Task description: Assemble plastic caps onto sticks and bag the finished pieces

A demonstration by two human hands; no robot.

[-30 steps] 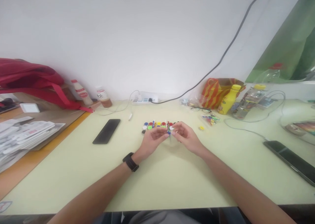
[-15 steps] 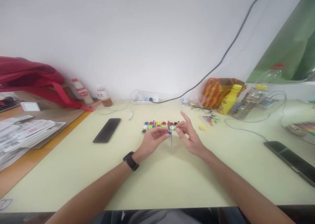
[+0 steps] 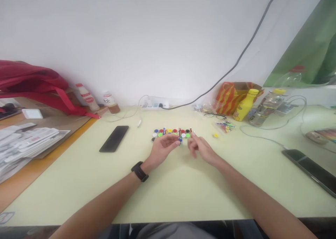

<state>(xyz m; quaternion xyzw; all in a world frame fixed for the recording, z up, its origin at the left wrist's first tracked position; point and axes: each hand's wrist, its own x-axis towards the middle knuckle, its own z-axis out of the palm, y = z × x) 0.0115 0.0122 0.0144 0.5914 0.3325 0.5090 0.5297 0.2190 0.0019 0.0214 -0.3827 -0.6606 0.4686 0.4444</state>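
My left hand [image 3: 164, 146] is closed, with thumb and fingertips pinching a small blue plastic piece [image 3: 180, 140]. Its exact kind is too small to make out. To the right of it, my right hand [image 3: 202, 148] hangs just above the table, index finger stretched forward and the other fingers loosely bent downward; I see nothing held in it. Beyond both hands lie rows of small round coloured discs, among them a red disc [image 3: 175, 131], a black disc [image 3: 187, 131] and a white disc [image 3: 183, 135]. Small upright coloured pieces [image 3: 164, 131] stand among the discs, and my left hand hides some of them.
A black phone [image 3: 114, 139] lies left, another phone [image 3: 309, 170] right, with a cable. Small coloured pieces [image 3: 225, 127] and a yellow piece [image 3: 215, 135] are at right. Behind them stand a yellow bottle [image 3: 245, 106], glasses [image 3: 215, 116] and a power strip [image 3: 154, 105].
My right hand's raised index finger has come down and its other fingers have dropped. The thin blue stick that hung below the blue piece no longer shows. My left hand stays in place.
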